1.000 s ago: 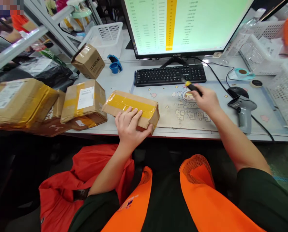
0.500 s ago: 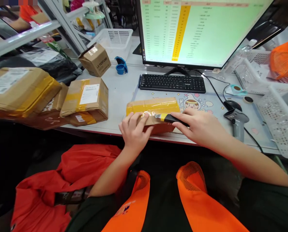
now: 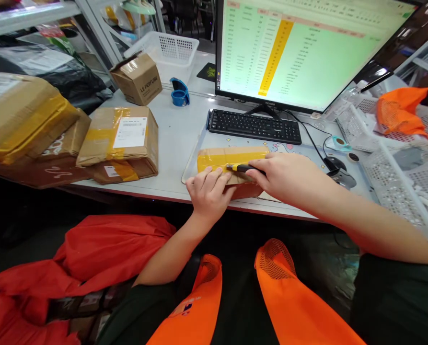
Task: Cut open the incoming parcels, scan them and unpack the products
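A long cardboard parcel (image 3: 228, 160) wrapped in yellow tape lies at the desk's front edge, just in front of the keyboard (image 3: 254, 126). My left hand (image 3: 209, 193) rests on its near side with the fingers curled over the top. My right hand (image 3: 285, 177) grips a yellow and black utility knife (image 3: 241, 167), its tip laid against the taped top of the parcel.
Several taped cardboard boxes (image 3: 120, 139) are stacked at the left of the desk. A monitor (image 3: 307, 48) shows a spreadsheet. A barcode scanner (image 3: 339, 176), a mouse and white mesh baskets (image 3: 397, 167) sit at the right. A red bag (image 3: 91, 254) lies below the desk.
My right hand brought the knife from near the keyboard onto the parcel. The parcel was turned square to me and slid right, and the blade has moved left along its top.
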The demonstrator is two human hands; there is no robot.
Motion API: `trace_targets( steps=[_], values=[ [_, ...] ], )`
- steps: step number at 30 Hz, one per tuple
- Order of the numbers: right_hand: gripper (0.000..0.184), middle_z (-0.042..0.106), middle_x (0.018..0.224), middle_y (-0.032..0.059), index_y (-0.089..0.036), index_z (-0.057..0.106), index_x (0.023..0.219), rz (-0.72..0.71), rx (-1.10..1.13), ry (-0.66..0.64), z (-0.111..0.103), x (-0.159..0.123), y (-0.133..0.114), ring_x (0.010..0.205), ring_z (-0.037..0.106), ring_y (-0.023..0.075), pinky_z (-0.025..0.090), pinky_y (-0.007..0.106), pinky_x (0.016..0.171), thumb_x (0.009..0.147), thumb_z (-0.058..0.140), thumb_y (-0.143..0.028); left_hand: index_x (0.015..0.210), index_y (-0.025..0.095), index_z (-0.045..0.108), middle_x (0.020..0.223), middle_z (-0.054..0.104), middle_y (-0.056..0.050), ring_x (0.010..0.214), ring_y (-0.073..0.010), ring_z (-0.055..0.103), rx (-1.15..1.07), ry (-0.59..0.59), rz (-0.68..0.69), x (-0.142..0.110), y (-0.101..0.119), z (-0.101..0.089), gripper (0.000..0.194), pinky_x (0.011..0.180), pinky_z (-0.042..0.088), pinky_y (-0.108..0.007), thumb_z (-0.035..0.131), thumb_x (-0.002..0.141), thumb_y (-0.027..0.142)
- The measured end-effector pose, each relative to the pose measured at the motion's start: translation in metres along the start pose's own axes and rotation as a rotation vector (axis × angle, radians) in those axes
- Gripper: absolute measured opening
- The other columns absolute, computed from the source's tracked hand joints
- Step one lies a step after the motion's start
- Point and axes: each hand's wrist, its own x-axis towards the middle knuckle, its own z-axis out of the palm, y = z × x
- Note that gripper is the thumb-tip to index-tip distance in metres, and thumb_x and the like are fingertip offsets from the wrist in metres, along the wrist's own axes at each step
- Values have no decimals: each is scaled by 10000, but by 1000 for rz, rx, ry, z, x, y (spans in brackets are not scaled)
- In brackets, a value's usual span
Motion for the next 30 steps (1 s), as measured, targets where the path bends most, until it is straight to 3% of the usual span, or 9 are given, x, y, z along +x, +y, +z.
trace_targets(
  steps=[6, 10, 15, 18, 20, 22, 25, 27, 30],
  values=[
    [463, 763, 897, 121, -195, 808, 1037, 54, -113, -67, -17, -7, 4, 813, 710, 267, 475, 352, 717, 1087, 439, -470, 1019, 254, 779, 1065, 809, -65, 1066, -299, 695, 3, -15, 10, 3, -4, -2, 169, 903, 383, -432, 813, 923, 389],
    [483, 769, 903, 114, -224, 815, 1135, 171, -164, -50, -12, -34, 41, 792, 697, 259, 472, 344, 678, 1073, 422, -497, 1033, 239, 769, 1085, 803, -72, 1077, -295, 679, -1, -12, 34, 0, -5, 0, 236, 905, 385, -430, 833, 906, 428],
    [486, 781, 924, 149, -244, 843, 1116, 505, -141, -130, 39, -69, 131, 777, 686, 297, 497, 409, 684, 1021, 481, -554, 1048, 237, 771, 1094, 788, -88, 1054, -308, 661, 12, -97, 38, 9, -4, -18, 232, 920, 355, -463, 769, 951, 448],
    [522, 787, 1032, 183, -210, 812, 1233, 608, 53, -89, 89, -71, 160, 892, 715, 331, 531, 440, 760, 1020, 482, -554, 1001, 233, 780, 1024, 769, -100, 1026, -324, 651, -12, -370, 44, 48, -7, -22, 267, 973, 363, -504, 666, 1002, 475],
    [540, 773, 1110, 214, -148, 783, 1279, 630, 192, -2, 118, -62, 156, 1011, 717, 342, 548, 454, 851, 1023, 480, -515, 1131, 218, 779, 1138, 758, -123, 1132, -354, 643, -48, -623, 97, 88, -12, -11, 314, 1020, 398, -509, 654, 989, 469],
    [552, 745, 1218, 235, -96, 756, 1299, 610, 362, 142, 137, -46, 137, 1144, 691, 341, 540, 474, 974, 1025, 473, -483, 1372, 204, 699, 1346, 709, -140, 1242, -369, 624, -100, -904, 149, 130, -17, 9, 521, 1035, 447, -473, 686, 938, 492],
    [612, 694, 1370, 208, -103, 692, 1382, 443, 707, 399, 141, -20, 93, 1250, 652, 307, 510, 477, 1093, 1041, 440, -544, 1560, 231, 545, 1357, 716, -128, 1141, -326, 692, -135, -1255, 191, 174, -17, 37, 722, 925, 515, -389, 664, 908, 520],
    [654, 678, 1405, 188, -132, 655, 1431, 324, 886, 465, 135, -7, 64, 1243, 656, 301, 525, 466, 1090, 1021, 478, -610, 1596, 249, 497, 1209, 768, -123, 984, -310, 725, -59, -1316, 265, 184, -10, 44, 753, 819, 520, -364, 650, 897, 484],
    [681, 631, 1453, 196, -149, 595, 1489, 300, 949, 531, 129, 2, 31, 1326, 604, 327, 495, 487, 1144, 982, 565, -603, 1611, 243, 470, 942, 779, -121, 767, -301, 709, 118, -1277, 408, 176, 5, 42, 701, 732, 492, -368, 562, 927, 364]
  ],
)
